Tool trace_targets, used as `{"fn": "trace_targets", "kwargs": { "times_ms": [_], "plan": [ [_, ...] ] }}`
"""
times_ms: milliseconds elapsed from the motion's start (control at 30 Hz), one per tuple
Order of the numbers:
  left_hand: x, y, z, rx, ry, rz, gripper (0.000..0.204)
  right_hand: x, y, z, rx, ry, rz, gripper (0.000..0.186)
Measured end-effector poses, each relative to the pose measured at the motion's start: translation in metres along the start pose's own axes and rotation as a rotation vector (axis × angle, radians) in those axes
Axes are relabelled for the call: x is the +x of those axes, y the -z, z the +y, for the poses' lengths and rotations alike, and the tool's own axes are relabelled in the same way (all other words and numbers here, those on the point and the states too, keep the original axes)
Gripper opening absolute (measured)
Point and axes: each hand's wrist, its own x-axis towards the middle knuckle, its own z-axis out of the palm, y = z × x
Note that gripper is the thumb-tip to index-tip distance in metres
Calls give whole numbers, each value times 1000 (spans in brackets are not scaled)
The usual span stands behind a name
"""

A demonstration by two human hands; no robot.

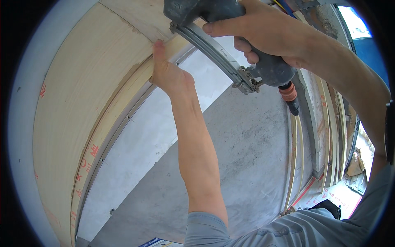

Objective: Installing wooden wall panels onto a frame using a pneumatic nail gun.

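My right hand (267,31) is wrapped round the grip of a dark grey nail gun (201,10), raised at the top of the head view. Its long metal magazine (214,51) slants down to the right, and an orange and black air-hose coupling (289,96) hangs from the grip's end. My left hand (169,76) reaches up and holds a pale wooden strip (119,103) along the edge of a plywood panel (88,61). One finger points upward over the wood; the others are mostly hidden. The nail gun's nose is close to this hand, apart from it.
Beside the strip runs a thin metal edge (129,116) with screws. A grey concrete wall (242,144) with a white upper band (152,111) lies beyond. Several narrow wooden battens (329,136) lean at the right. A black bag-like thing (328,207) is low at the right.
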Motion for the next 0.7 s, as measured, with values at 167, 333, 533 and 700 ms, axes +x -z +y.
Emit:
{"fn": "trace_targets", "kwargs": {
  "times_ms": [167,333,533,700],
  "plan": [
    [8,8,-6,-67,54,14,68,32,6,-44,65,-885,-37,32],
    [7,19,3,-42,130,63,88,31,5,-67,94,-829,34,31],
    [6,49,40,-178,104,-31,100,38,-1,-77,23,-832,14,27],
    [6,44,45,-154,79,62,91,38,-5,-63,86,-806,-85,26]
  ]
}}
